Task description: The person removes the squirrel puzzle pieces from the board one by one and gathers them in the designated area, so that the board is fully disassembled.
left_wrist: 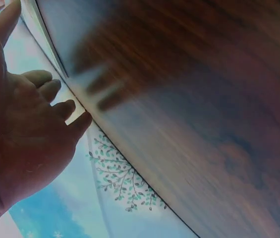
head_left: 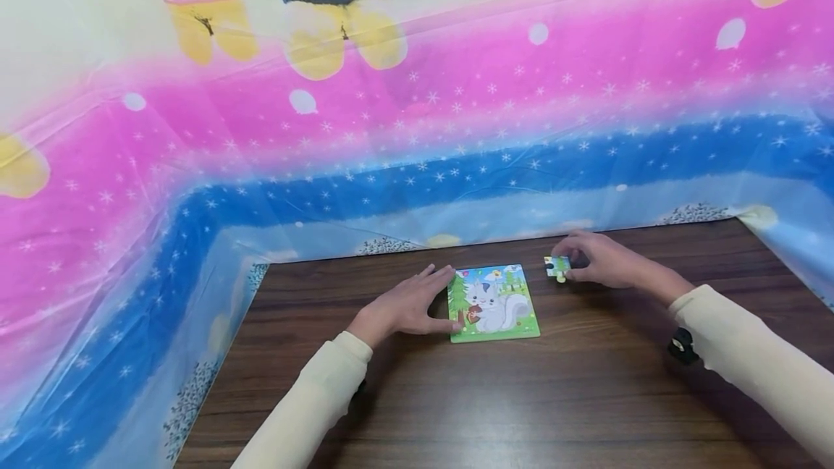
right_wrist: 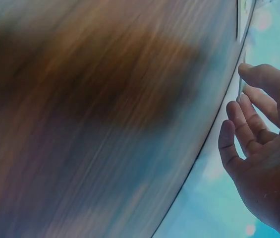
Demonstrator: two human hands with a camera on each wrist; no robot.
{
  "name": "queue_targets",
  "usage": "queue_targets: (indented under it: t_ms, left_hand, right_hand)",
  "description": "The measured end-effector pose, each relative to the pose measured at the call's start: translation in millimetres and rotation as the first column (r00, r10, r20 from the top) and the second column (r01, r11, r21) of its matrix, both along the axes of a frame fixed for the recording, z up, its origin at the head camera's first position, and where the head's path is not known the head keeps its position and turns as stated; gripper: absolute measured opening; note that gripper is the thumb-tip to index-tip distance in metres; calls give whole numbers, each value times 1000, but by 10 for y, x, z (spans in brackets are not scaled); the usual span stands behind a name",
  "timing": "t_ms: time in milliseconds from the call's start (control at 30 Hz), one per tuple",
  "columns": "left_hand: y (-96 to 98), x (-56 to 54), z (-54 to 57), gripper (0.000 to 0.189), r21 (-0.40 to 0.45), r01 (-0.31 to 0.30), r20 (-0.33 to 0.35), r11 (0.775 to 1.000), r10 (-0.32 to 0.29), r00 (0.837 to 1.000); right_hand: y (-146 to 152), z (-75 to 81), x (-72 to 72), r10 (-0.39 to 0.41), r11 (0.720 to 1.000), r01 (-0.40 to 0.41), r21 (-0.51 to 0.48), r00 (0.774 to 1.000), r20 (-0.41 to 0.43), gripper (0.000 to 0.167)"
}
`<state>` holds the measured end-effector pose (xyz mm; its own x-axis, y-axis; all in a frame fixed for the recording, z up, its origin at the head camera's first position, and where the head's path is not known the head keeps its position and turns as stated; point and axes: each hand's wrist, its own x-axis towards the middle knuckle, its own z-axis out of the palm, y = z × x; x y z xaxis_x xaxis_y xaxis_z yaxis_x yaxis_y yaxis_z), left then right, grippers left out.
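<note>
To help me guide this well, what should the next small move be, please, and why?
I'd probably move the jigsaw piece left toward the squirrel puzzle: the right hand pinches it nearby, and the left hand is at the puzzle's left edge.

We see a squirrel picture (head_left: 496,307) in pale grey and white against bright green, with blue along its top edge. The puzzle piece (head_left: 558,265) shows green, yellow and light blue. The worktop (head_left: 456,404) is dark brown, streaked with wood grain; the cloth (head_left: 391,140) runs cream, pink and blue, dotted with white snowflakes. We find both sleeves (head_left: 306,396) plain cream.
</note>
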<state>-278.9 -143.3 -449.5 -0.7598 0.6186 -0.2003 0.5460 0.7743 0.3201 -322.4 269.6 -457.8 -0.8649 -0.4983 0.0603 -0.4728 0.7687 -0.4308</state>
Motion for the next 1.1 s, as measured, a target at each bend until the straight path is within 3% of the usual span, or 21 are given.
queue_targets:
  t_ms: [300, 600, 1100]
  left_hand:
    - [-28, -15, -24, 103, -78, -7, 18, 997, 8, 1000]
    - [-49, -21, -43, 102, -92, -8, 6, 996, 8, 1000]
    - [-69, 9, -50, 101, -77, -18, 7, 997, 19, 1000]
  right_hand:
    - [370, 33, 84, -35, 999, 35, 20, 999, -16, 35]
    - [601, -13, 101, -46, 997, 47, 62, 999, -14, 35]
    - [718, -54, 68, -39, 996, 38, 86, 999, 6, 37]
